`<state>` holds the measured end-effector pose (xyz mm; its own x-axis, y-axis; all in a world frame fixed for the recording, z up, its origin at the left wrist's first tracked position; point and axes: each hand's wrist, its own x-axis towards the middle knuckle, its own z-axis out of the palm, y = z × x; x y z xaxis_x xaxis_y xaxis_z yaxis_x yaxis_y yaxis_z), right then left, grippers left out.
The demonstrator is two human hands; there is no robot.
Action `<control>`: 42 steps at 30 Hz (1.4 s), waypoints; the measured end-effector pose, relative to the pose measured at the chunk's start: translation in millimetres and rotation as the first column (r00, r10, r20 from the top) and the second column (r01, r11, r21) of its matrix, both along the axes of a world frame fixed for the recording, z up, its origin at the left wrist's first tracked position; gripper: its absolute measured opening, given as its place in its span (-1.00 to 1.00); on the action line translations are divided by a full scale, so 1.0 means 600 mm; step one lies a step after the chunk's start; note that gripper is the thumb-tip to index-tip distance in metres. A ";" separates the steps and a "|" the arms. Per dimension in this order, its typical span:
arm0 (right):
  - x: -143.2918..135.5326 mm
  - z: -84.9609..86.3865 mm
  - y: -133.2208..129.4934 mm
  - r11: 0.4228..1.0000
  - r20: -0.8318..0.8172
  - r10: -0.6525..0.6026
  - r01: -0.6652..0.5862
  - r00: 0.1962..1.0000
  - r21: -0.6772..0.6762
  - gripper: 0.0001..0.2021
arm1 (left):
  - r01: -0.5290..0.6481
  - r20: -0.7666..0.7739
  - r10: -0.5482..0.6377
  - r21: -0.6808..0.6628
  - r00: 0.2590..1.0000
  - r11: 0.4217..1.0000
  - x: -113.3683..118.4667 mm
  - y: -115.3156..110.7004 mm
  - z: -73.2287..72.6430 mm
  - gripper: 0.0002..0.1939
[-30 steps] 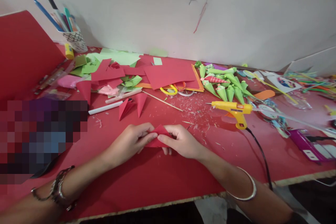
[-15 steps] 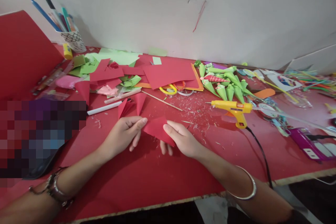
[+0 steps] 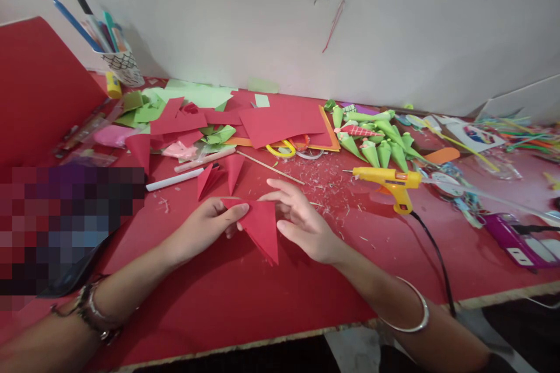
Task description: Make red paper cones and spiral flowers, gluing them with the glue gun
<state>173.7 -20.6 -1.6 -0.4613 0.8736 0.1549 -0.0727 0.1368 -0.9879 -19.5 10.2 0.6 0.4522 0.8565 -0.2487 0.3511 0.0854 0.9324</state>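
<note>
A folded red paper piece (image 3: 262, 224) hangs over the red table with its point down. My left hand (image 3: 205, 227) pinches its upper left part between thumb and fingers. At the paper's right edge my right hand (image 3: 301, 221) has its fingers spread, with the thumb apart from the others; some fingertips are hidden behind the paper. Beyond my left hand lie a folded red paper (image 3: 209, 180) and a red paper cone (image 3: 235, 172).
A yellow glue gun (image 3: 394, 180) with a black cord lies to the right. Green paper cones (image 3: 382, 151), red sheets (image 3: 284, 122) and green scraps (image 3: 192, 93) lie near the wall. A pen cup (image 3: 125, 68) stands back left; a purple power strip (image 3: 516, 242) is far right.
The red paper has turned so that its point faces down. My right hand has loosened its pinch and spread its fingers, while my left hand has taken hold of the paper's upper left.
</note>
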 end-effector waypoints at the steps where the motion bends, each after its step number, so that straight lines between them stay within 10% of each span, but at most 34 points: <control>1: 0.002 0.000 0.001 0.998 0.027 0.003 -0.004 1.000 0.057 -0.52 | 0.010 0.016 -0.010 -0.029 1.000 1.000 -0.001 0.000 -0.001 -0.58; 7: 0.006 0.005 0.008 0.964 0.196 0.017 -0.067 0.981 0.256 -0.69 | 0.029 0.072 -0.022 -0.102 0.997 0.994 -0.001 0.000 0.000 -0.67; 22: 0.005 0.000 0.011 0.993 0.224 -0.064 0.038 0.972 0.115 -0.92 | 0.167 0.018 -0.167 0.015 0.986 0.986 0.000 -0.015 0.005 -0.50; 30: 0.000 -0.002 0.008 0.972 0.290 -0.172 0.114 0.941 0.204 -0.87 | 0.252 0.257 -0.265 0.085 0.929 0.964 0.009 -0.019 0.002 -0.44; 42: -0.003 -0.009 0.001 0.971 0.281 -0.222 0.185 0.933 0.155 -0.83 | 0.142 0.086 -0.144 0.035 0.986 0.989 0.021 -0.018 -0.004 -0.81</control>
<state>171.7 -20.1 -6.9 -0.3170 0.9361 0.1524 0.2613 0.2407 -0.9348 -6.7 -0.8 -1.8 0.5894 0.7877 -0.1793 0.2745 0.0134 0.9615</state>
